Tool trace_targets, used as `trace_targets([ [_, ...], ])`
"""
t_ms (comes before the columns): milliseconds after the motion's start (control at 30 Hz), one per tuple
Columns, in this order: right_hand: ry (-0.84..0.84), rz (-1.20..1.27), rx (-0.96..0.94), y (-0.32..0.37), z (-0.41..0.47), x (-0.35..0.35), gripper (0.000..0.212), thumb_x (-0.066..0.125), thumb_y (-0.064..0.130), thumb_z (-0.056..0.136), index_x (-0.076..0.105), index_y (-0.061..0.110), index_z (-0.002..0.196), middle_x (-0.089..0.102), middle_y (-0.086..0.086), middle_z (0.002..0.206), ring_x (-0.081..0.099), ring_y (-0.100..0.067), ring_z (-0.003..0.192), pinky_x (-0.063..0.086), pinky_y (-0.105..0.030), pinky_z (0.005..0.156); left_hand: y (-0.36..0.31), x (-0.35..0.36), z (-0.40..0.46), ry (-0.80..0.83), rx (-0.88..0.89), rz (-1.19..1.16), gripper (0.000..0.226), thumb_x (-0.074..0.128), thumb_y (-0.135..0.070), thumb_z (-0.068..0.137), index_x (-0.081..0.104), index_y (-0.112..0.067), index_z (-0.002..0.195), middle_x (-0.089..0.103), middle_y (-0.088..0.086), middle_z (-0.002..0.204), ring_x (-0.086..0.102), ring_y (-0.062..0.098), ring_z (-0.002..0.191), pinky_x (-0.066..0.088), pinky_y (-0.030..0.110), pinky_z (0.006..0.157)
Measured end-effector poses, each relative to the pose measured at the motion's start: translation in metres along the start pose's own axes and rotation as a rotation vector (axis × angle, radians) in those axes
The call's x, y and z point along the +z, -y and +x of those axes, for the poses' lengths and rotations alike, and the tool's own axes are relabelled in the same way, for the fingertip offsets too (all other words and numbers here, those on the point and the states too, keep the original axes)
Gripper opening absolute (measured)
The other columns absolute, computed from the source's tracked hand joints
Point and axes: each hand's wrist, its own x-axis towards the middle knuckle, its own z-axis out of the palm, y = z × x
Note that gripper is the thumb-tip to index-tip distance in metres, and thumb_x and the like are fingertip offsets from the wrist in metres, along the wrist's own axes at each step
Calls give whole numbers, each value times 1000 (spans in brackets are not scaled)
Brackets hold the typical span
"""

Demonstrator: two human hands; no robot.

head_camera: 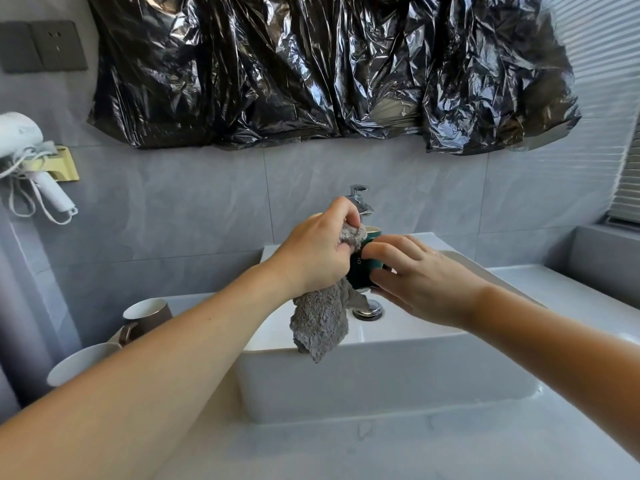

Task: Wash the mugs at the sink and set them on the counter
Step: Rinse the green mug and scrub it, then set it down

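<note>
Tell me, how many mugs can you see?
3. A green mug is held over the sink between both hands; a brown mug and a white mug stand on the counter, left of it. Arms may hide more.

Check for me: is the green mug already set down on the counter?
No, the green mug is over the sink, held by the right hand while the left hand wipes it with the cloth.

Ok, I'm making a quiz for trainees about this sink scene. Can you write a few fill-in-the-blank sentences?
1. The left hand grips a grey ____.
2. The right hand holds a dark ____ mug over the sink.
3. The brown mug stands to the ____ of the sink.

Missing words: cloth; green; left
</note>
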Motion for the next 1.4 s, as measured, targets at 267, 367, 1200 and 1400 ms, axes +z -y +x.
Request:
trace_targets([
  [267, -143, 643, 854, 33, -4, -10, 38, 78, 19, 85, 49, 26, 109, 56, -1, 111, 54, -11, 100, 45, -18, 89, 0, 13, -3, -74, -20, -67, 26, 57, -6, 92, 41, -24, 104, 42, -17, 77, 43, 5, 64, 30, 18, 55],
  [367, -154, 1099, 1304, 30, 11, -22, 8, 60, 25, 99, 60, 20, 92, 62, 2, 87, 57, -14, 85, 45, -28, 76, -2, 15, -5, -60, -23, -43, 27, 56, -7, 92, 41, -25, 104, 39, -16, 74, 41, 6, 62, 31, 12, 53],
  [1200, -102, 1523, 1844, 36, 31, -23, 35, 41, 19, 99, 38, 21, 64, 34, 0, 60, 34, -16, 51, 28, -25, 50, -4, 66, -30, -226, 382, 276, 13, 55, -3, 90, 68, -1, 92, 56, 11, 100, 51, 31, 85, 49, 43, 74],
  [1400, -155, 1639, 1901, 39, 31, -18, 38, 39, 19, 98, 32, 22, 61, 30, 0, 60, 31, -17, 52, 23, -28, 56, 0, 72, -41, -193, 401, 276, 14, 55, -1, 90, 69, -4, 91, 60, 9, 102, 52, 30, 84, 48, 41, 74],
])
